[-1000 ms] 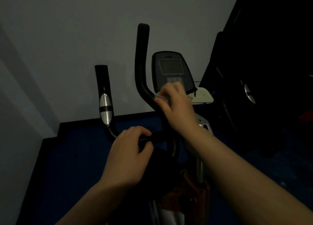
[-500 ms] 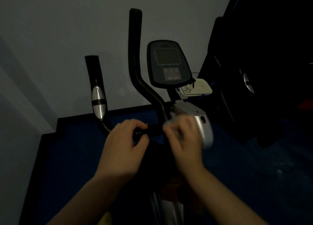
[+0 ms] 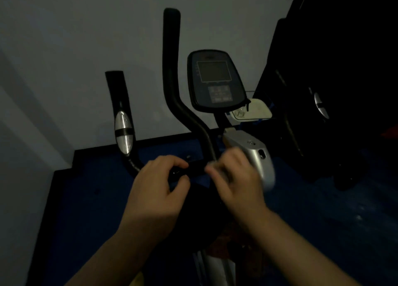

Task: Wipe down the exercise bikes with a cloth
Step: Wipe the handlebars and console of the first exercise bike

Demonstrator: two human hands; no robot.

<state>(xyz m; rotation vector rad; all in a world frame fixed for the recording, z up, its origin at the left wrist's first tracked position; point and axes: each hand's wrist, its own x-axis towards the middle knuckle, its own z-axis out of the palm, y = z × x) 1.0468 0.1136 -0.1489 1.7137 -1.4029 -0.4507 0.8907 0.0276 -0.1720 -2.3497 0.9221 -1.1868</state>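
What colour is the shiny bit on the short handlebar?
Silver with a black band, seen in the head view.

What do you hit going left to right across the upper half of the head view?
Short left handlebar with silver grip sensor → tall right handlebar → console display → pale tray → dark second machine.

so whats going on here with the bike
A person is at an exercise bike in a dim room. Their left hand grips the black crossbar of the handlebars. The right hand, blurred, is at the foot of the tall handlebar post, seemingly curled round a pale cloth. The console stands untouched above.
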